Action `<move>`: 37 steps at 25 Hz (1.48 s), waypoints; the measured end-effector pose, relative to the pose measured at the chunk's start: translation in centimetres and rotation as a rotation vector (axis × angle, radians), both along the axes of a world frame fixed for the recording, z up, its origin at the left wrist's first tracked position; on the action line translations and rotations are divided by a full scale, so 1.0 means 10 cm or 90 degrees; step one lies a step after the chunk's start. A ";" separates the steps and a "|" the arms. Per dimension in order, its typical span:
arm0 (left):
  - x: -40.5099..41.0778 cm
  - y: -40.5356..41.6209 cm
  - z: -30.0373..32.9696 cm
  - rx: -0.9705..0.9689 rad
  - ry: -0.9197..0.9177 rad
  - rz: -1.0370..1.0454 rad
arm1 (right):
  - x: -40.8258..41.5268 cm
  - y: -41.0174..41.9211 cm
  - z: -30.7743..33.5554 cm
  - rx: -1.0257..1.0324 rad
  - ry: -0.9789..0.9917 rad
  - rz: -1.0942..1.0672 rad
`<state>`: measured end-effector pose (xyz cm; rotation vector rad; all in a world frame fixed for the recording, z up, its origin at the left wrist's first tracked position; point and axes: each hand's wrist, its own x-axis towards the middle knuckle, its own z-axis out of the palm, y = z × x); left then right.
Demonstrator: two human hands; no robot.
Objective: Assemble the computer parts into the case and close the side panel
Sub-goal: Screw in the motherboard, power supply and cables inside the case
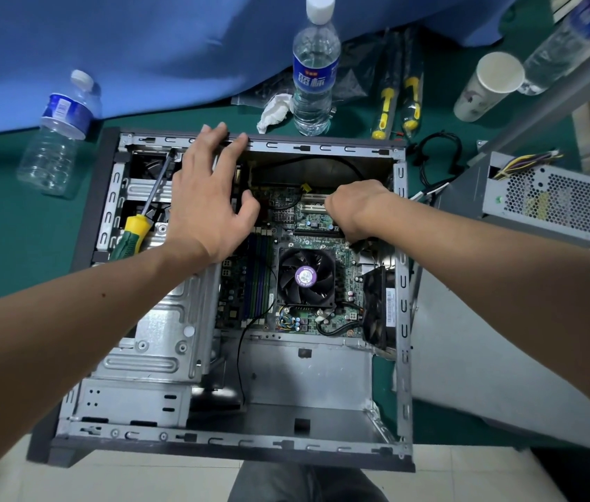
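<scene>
The open computer case [402,320] lies on its side on a green table, with the motherboard [340,255] and its black CPU fan [306,277] inside. My left hand [206,201] is spread wide, its fingertips resting on the case's far rim. My right hand [355,208] reaches down by the expansion slots with its fingers curled under and hidden. They grip a small green expansion card [362,244], of which only an edge shows below the hand. A grey power supply [547,201] with loose wires sits outside the case at the right.
A yellow-and-green screwdriver [130,233] lies across the drive cage at left. The grey side panel [485,356] leans at the right. Two water bottles [313,67] [56,139], a crumpled tissue [273,112], packaged screwdrivers [398,99], a paper cup [489,85] and black cables [438,157] lie behind the case.
</scene>
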<state>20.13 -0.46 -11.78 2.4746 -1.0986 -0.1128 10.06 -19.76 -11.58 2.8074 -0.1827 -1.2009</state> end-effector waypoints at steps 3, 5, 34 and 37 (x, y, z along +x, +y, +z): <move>0.00 0.00 0.00 -0.001 0.000 -0.001 | 0.01 -0.01 0.01 0.021 0.017 -0.020; -0.01 0.00 0.00 -0.002 0.002 0.000 | 0.01 -0.01 0.02 0.028 0.039 -0.026; -0.01 0.00 0.00 -0.004 0.007 -0.001 | -0.02 -0.02 -0.12 0.026 -0.005 0.029; -0.01 0.00 0.01 -0.002 0.009 0.002 | -0.03 0.00 -0.12 0.033 -0.008 0.048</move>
